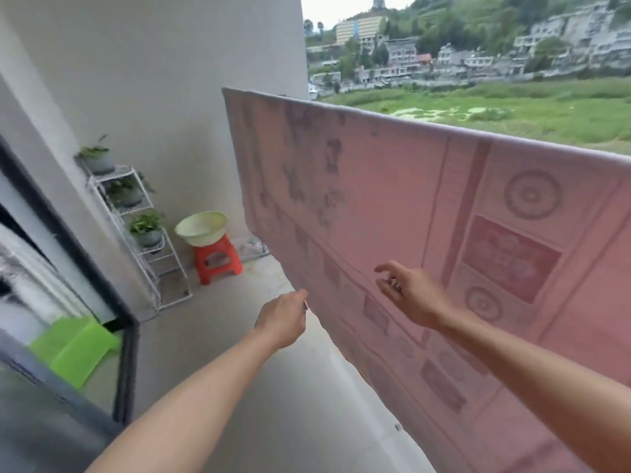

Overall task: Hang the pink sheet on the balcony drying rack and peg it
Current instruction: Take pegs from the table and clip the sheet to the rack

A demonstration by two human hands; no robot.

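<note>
The pink patterned sheet (392, 213) hangs draped over a high bar that the cloth hides, its top fold running from upper middle to the right edge. My left hand (283, 317) pinches the sheet's lower hanging edge between curled fingers. My right hand (406, 290) is in front of the sheet's face, fingers relaxed and spread, holding nothing; whether it touches the cloth I cannot tell. No pegs show.
A white tiered plant stand (143, 233) with potted plants stands by the wall. Beside it a pale basin (200, 227) sits on a red stool (218, 262). A dark door frame (126, 336) and a green mat (73, 348) lie at left. Beyond the sheet is open air.
</note>
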